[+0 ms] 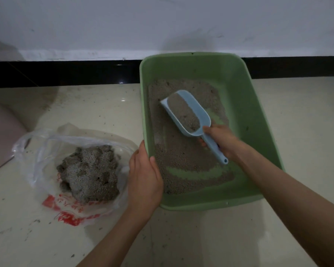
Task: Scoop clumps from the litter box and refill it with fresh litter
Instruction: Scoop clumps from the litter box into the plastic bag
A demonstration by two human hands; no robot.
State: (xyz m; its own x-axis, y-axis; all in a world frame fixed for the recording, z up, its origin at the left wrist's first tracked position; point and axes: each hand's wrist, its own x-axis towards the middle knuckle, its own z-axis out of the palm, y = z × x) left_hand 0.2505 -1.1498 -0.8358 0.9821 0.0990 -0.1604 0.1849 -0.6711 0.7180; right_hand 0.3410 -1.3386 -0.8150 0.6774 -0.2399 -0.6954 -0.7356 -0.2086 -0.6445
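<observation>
Fingers of the right hand (221, 140) curl around the handle of a blue scoop (187, 114) loaded with litter (181, 160), inside the green litter box (245, 105). The left hand (143, 174) grips the box's left rim. Beside it on the floor (297, 116), a plastic bag (46, 151) holds grey clumps (89, 170).

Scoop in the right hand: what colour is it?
Light blue; the scoop shows clearly in the head view.

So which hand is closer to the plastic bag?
Left. The left hand grips the green box's near rim right beside the bag; the right hand holds the scoop inside the box, farther away.
</observation>
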